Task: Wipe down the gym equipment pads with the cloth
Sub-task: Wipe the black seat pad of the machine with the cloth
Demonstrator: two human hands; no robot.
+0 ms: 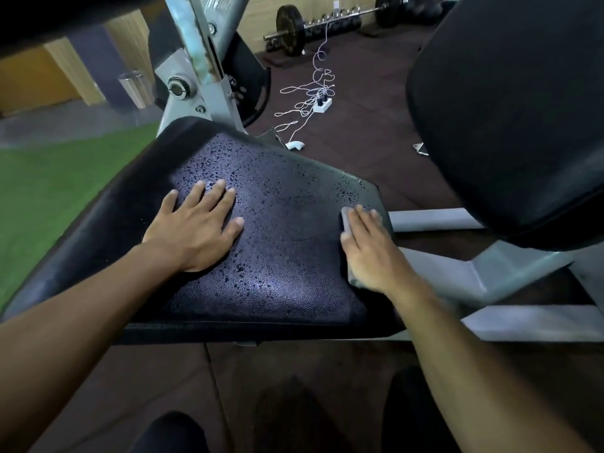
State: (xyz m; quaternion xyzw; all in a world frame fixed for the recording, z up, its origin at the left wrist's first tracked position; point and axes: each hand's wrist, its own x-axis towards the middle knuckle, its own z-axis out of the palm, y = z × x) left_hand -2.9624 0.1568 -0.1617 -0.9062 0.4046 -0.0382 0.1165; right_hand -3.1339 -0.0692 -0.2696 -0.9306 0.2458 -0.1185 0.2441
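Right hand (369,253) flat, pressing grey cloth (346,220) on droplet-beaded pebbled pad (287,230); left hand (196,227) splayed.

Background stuff: there's a loaded barbell (330,19) sitting on the dark rubber floor (359,132) over by the far wall, with what looks like a row of kettlebells behind it, kinda blurry though. A white power strip (323,106) lies on the floor with a messy tangle of white cables (307,93) running off it. Green turf (58,181) off to the left, and a shiny metal bin (132,88) standing past it near the wooden wall panels.
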